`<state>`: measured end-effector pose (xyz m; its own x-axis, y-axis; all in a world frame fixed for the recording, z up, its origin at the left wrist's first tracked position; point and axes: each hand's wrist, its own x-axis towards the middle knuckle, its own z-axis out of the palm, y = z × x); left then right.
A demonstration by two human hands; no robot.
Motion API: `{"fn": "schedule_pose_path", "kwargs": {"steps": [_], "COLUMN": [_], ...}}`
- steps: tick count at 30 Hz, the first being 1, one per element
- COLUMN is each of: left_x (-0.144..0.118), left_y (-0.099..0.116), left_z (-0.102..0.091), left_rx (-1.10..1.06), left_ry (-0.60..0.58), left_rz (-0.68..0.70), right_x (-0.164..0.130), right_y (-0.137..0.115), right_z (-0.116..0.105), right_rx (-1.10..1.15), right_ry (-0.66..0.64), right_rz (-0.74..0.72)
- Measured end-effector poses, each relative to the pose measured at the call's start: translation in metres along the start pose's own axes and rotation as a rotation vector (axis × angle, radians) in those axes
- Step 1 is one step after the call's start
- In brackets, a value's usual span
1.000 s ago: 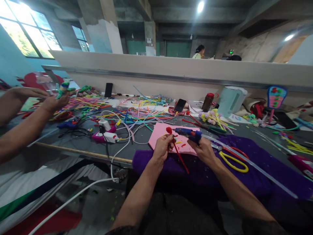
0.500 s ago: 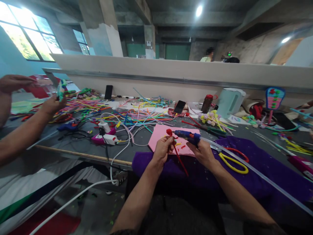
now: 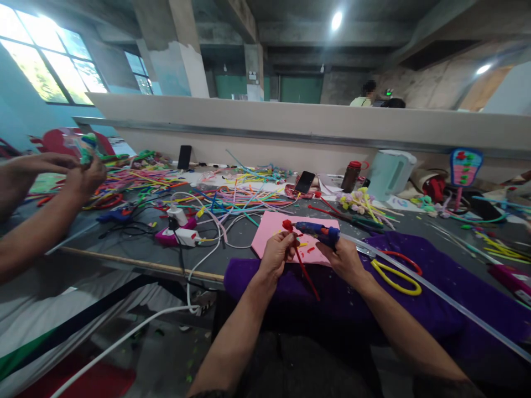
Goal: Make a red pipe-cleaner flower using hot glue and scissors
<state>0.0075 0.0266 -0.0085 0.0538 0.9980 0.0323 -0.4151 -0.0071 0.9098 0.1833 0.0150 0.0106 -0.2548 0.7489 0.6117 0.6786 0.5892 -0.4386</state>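
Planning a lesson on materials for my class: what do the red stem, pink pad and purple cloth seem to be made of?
Red stem: probably matte fibre, perhaps over wire, since it looks slender and nearly straight.
Pink pad: likely foam or card, matte, judging by its flat, evenly coloured face.
Purple cloth: soft-looking fabric, dull in finish, shown by its folds.

Along the far edge of the bench I observe, remotely, a pale partition bearing a metal rail; beyond the far left corner, a paned window admits daylight; a lamp glows beneath the concrete ceiling.
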Motion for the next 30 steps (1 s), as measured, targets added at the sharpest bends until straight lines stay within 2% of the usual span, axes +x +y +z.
{"fn": "schedule_pose_path", "kwargs": {"steps": [8,19,30], "left_x": [0.0003,0.0014,0.0024], "left_y": [0.0002,-0.0012,-0.0019], "left_z": [0.0002,-0.0022,-0.0037], "left_rx": [-0.034,0.045,0.026], "left_ry": [0.021,0.031,0.034], "left_rz": [0.013,-0.003,0.026], "right_x": [-0.0012,-0.0022,-0.0031], "right_y": [-0.0030,-0.0016,-0.0013], "right_z": [-0.0022,-0.0028,-0.0036], "right_rx": [-0.029,0.021,-0.002], "right_ry": [-0.006,0.008,-0.044], "right_rz": [-0.001,0.002,-0.016]}}
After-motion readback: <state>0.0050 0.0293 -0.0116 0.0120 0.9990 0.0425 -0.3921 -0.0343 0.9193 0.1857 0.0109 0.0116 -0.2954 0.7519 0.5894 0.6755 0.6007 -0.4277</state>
